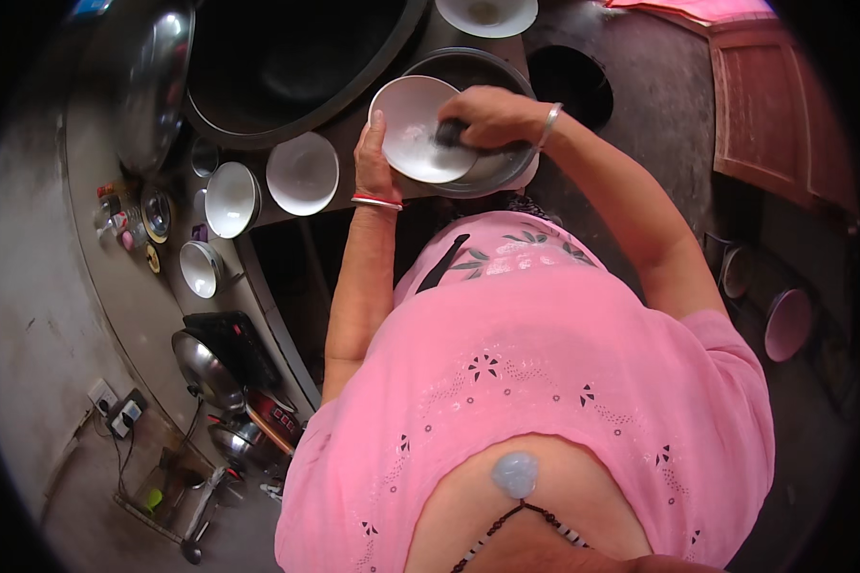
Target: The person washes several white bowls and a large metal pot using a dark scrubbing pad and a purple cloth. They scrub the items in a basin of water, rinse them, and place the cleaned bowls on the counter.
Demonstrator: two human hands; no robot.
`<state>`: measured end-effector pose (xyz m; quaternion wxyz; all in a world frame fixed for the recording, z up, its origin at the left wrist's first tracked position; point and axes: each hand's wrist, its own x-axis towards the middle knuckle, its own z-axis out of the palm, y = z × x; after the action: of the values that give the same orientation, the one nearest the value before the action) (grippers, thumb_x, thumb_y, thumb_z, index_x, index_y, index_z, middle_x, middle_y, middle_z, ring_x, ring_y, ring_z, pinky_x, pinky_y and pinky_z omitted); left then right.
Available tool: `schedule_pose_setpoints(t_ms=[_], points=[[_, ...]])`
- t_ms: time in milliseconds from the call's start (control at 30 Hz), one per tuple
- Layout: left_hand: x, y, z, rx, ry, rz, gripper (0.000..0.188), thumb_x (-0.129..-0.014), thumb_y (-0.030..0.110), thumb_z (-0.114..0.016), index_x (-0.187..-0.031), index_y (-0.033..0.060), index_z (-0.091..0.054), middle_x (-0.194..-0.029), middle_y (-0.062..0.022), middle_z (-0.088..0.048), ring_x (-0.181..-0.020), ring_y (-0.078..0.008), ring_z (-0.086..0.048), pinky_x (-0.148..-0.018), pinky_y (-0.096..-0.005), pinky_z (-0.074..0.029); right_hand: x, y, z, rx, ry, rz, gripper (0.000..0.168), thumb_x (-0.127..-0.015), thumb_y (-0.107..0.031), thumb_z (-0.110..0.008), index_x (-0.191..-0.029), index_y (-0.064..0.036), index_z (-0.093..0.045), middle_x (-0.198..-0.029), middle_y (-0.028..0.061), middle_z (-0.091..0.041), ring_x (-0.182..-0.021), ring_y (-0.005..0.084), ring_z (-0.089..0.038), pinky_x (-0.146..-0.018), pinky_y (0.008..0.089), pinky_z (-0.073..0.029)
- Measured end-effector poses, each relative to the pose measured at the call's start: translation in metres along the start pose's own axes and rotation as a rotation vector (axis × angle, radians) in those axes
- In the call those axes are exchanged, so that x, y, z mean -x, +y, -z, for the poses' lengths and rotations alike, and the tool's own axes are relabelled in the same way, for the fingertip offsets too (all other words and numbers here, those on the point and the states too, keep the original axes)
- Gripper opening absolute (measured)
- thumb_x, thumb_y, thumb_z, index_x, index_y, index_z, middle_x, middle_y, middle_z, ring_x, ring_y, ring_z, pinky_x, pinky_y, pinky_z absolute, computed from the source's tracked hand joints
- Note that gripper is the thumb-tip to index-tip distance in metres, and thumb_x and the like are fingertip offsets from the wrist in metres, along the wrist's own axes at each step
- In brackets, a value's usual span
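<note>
My left hand (376, 161) grips the left rim of a white bowl (417, 114), its thumb lying over the edge. The bowl is tilted, its inside turned up, above a grey metal basin (487, 68). Inside the bowl my right hand (489, 118) presses a dark scrubber (450, 133) against the wet lower surface. The scrubber is blurred, so its kind is unclear. To the left of my left hand a white bowl (302, 174) rests on the counter, and a stack of white bowls (231, 200) stands beside it.
A large black wok (294, 64) fills the counter's far side. Another white bowl (487, 16) sits beyond the basin. A black bucket (570, 86) stands at right, near a wooden cabinet (767, 107). Along the left are small bowls (199, 269), jars (118, 215) and a metal pan (208, 369).
</note>
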<state>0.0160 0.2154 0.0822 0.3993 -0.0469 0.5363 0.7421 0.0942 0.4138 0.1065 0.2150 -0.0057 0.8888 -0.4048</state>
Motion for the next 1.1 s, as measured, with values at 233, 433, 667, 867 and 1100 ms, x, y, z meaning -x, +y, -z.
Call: schedule_pose_setpoints(t_ms=[233,433,667,867,1100], points=[[-0.005,0.005,0.012,-0.127,0.045,-0.018,0.053,-0.096,0.043,-0.053,-0.127,0.0008,-0.054,-0.118,-0.0112,-0.062,-0.106,-0.0210,-0.061,-0.093,-0.0323,-0.048,-0.011,0.044,-0.030,0.294,0.213,-0.412,0.030,-0.076,-0.009,-0.055,-0.106,-0.005,-0.062,-0.104,0.0185,-0.065,-0.100,0.0366,-0.062,-0.084,0.0455,-0.051],[-0.005,0.008,0.013,-0.134,0.009,0.104,0.051,-0.097,0.041,-0.053,-0.129,0.0020,-0.055,-0.120,-0.0106,-0.062,-0.108,-0.0209,-0.061,-0.093,-0.0328,-0.048,0.005,0.016,-0.018,0.216,0.692,0.036,0.030,-0.077,-0.009,-0.064,-0.107,-0.011,-0.063,-0.106,0.0083,-0.062,-0.100,0.0305,-0.058,-0.086,0.0386,-0.051],[0.005,0.012,-0.014,0.028,-0.215,0.290,0.049,-0.100,0.036,-0.044,-0.139,0.0068,-0.041,-0.133,-0.0133,-0.053,-0.120,-0.0272,-0.055,-0.102,-0.0407,-0.046,-0.017,-0.006,-0.013,0.415,0.644,0.597,0.030,-0.070,-0.012,-0.070,-0.099,-0.015,-0.068,-0.131,0.0102,-0.050,-0.123,0.0293,-0.048,-0.099,0.0393,-0.044],[0.000,-0.001,-0.015,-0.268,-0.147,0.103,0.047,-0.096,0.038,-0.053,-0.127,0.0032,-0.057,-0.118,-0.0081,-0.061,-0.108,-0.0181,-0.058,-0.092,-0.0332,-0.047,-0.023,0.019,-0.001,0.253,0.157,0.453,0.038,-0.068,-0.016,-0.073,-0.106,-0.016,-0.067,-0.115,0.0140,-0.053,-0.104,0.0334,-0.058,-0.081,0.0431,-0.052],[-0.010,-0.011,-0.022,-0.500,0.100,-0.475,0.048,-0.094,0.039,-0.057,-0.119,-0.0020,-0.062,-0.105,-0.0140,-0.059,-0.095,-0.0217,-0.057,-0.087,-0.0338,-0.045,-0.022,0.039,-0.047,-0.546,0.494,-0.020,0.041,-0.073,-0.015,-0.068,-0.112,-0.003,-0.062,-0.099,0.0181,-0.064,-0.094,0.0316,-0.064,-0.086,0.0374,-0.051]])
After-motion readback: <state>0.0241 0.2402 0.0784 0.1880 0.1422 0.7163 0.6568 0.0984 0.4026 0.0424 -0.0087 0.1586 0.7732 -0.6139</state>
